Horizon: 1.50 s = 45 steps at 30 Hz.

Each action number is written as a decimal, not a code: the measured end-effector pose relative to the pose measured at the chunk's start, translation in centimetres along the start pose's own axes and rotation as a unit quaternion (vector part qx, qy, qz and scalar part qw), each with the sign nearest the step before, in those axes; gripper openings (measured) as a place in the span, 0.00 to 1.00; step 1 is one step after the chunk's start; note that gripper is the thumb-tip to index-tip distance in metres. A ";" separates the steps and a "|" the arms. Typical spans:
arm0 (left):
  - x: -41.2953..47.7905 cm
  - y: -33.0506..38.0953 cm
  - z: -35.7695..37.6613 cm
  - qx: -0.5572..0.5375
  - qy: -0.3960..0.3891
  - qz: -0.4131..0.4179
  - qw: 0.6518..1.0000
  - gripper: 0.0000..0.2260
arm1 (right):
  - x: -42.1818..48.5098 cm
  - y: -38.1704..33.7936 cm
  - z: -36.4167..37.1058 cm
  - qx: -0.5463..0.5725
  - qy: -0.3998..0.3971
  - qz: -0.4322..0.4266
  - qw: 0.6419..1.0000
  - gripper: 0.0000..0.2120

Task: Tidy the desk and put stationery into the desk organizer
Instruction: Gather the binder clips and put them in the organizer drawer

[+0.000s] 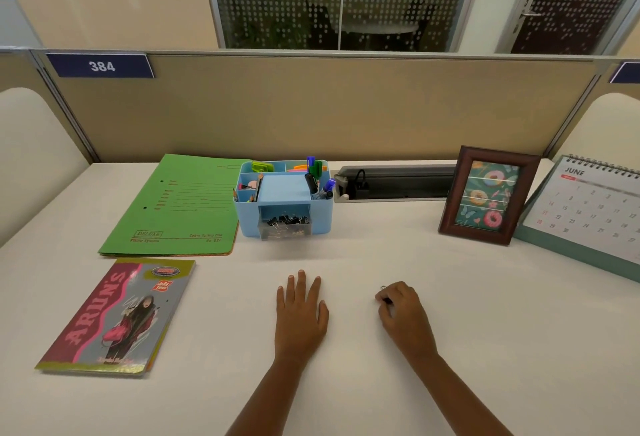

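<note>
A white worktop (519, 331) sat in an office cubicle, backed by a beige partition (311, 106) with a dark blue label (100, 65) reading "384". Above the partition was a dotted glass window (339, 2).

A light blue organizer (322, 217) stood near the back centre of the worktop. Its upper compartments held markers (318, 179) standing upright on the right, with pencils and small coloured items on the left and at the back. Its clear front drawer held a pile of black binder clips (285, 224).

A green folder (173, 207) lay flat just left of the organizer, touching it or nearly so. Nearer the person, on the left, lay a booklet (117, 317) with a pink and grey cover. To the right of the organizer, a grey cable tray (394, 182) was set into the back of the worktop. Further right, a picture frame (488, 194) of dark wood stood upright showing doughnuts, and beside it was a desk calendar (588, 210) open to June.

Both bare forearms reached in from the bottom edge. The left hand (299, 311) lay flat, palm down, on the worktop in front of the organizer, its fingers straight and slightly spread. The right hand (401, 311) rested beside it, apart from it, with fingers curled, pinching a small clip (383, 288). Only a bit of the clip's metal wire and dark body showed at the fingertips.
</note>
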State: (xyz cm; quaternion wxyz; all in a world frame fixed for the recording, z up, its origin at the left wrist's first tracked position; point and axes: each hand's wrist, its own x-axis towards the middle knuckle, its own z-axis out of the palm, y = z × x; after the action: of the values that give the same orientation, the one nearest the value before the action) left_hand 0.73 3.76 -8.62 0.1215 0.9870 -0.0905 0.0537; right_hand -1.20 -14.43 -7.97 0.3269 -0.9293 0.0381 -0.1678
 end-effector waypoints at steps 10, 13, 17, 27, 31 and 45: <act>0.1 -0.5 -0.2 -0.018 -0.014 0.009 1.000 0.21 | 0.5 -0.5 -0.1 0.011 0.005 0.035 0.999 0.09; 0.4 -1.5 -0.2 -0.038 -0.002 0.025 0.999 0.20 | 1.0 -1.1 0.1 0.020 0.001 0.032 0.999 0.10; 0.9 -2.8 -0.3 -0.029 0.004 0.012 0.999 0.21 | 2.3 -3.5 0.7 0.038 0.007 -0.012 0.999 0.09; 1.6 -5.8 -1.0 -0.031 0.001 -0.058 0.998 0.22 | 8.8 -11.5 2.6 0.006 0.024 -0.196 0.980 0.06; 2.1 -6.0 -1.1 -0.055 0.012 -0.057 0.997 0.28 | 11.2 -13.5 3.7 -0.010 0.016 -0.237 0.971 0.06; 3.4 -6.6 -1.3 -0.022 -0.014 -0.055 0.998 0.21 | 12.6 -13.8 6.6 -0.056 0.003 -0.296 0.954 0.08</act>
State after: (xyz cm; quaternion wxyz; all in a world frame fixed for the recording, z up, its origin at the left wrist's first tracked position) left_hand 5.22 9.78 -8.48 0.1443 0.9883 -0.0386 0.0312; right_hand 12.36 -2.01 -0.56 0.2101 -0.9152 -0.2280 -0.2574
